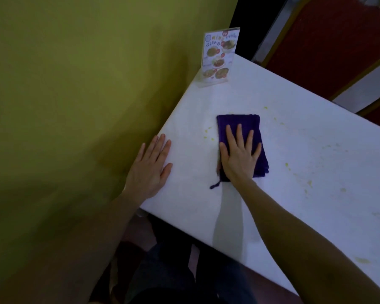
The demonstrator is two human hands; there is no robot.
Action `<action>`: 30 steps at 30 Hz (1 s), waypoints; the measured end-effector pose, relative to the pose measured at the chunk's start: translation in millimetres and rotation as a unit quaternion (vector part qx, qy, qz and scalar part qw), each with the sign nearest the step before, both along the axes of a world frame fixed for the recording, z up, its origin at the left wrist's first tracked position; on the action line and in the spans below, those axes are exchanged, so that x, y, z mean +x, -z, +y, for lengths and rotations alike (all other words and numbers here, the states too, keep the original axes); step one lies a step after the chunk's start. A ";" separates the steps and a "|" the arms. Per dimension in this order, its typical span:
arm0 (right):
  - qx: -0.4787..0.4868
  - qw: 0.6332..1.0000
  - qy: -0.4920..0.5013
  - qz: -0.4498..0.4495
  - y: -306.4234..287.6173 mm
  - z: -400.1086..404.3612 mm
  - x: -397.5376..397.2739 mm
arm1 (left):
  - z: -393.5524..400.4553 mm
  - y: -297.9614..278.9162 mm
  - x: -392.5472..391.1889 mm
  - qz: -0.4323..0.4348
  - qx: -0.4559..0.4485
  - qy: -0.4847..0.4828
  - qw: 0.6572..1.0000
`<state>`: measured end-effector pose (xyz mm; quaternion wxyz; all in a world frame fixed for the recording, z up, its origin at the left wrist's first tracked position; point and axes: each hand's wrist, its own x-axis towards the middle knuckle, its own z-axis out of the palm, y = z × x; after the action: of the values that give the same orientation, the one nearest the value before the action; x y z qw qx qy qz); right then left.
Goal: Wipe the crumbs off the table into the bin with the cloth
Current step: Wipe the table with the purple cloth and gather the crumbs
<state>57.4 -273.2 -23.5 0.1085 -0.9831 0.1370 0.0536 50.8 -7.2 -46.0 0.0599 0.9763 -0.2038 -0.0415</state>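
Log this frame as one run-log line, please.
right hand flat on purple cloth | left hand flat on table edge | crumbs unswept | bin unseen

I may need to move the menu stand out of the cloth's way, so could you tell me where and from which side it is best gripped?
Probably pinch the menu stand by its upper edge from above, thumb on one face and fingers on the other. It stands upright as a thin flat panel on a small base at the corner of the table, beside the green wall, so the top is most open.

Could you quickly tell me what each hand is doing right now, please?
Left hand: open, fingers straight, resting flat on the table, holding nothing.
Right hand: open, fingers spread, pressing flat on the purple cloth.
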 end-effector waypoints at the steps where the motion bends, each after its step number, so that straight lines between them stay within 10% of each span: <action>1: -0.001 1.000 -0.023 0.004 0.2 8.6 -1.6 | 0.5 0.4 -0.1 0.000 0.002 0.000 1.000; 10: -0.030 0.997 -0.056 0.034 -8.3 -55.4 -73.7 | -1.9 -2.4 0.2 0.002 0.001 -0.002 1.000; 21: 0.012 1.000 -0.028 0.006 -4.5 -14.3 57.6 | -0.7 0.6 -0.4 -0.003 0.003 0.000 1.000; 30: -0.005 0.987 -0.161 0.024 -4.3 -12.2 -63.4 | -1.6 -5.6 0.0 0.003 -0.004 0.002 1.000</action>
<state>-6.0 -285.4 -19.2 0.0899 -0.9914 -0.0200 0.0928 50.8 -8.7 -40.3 0.0639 0.9755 -0.2058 -0.0441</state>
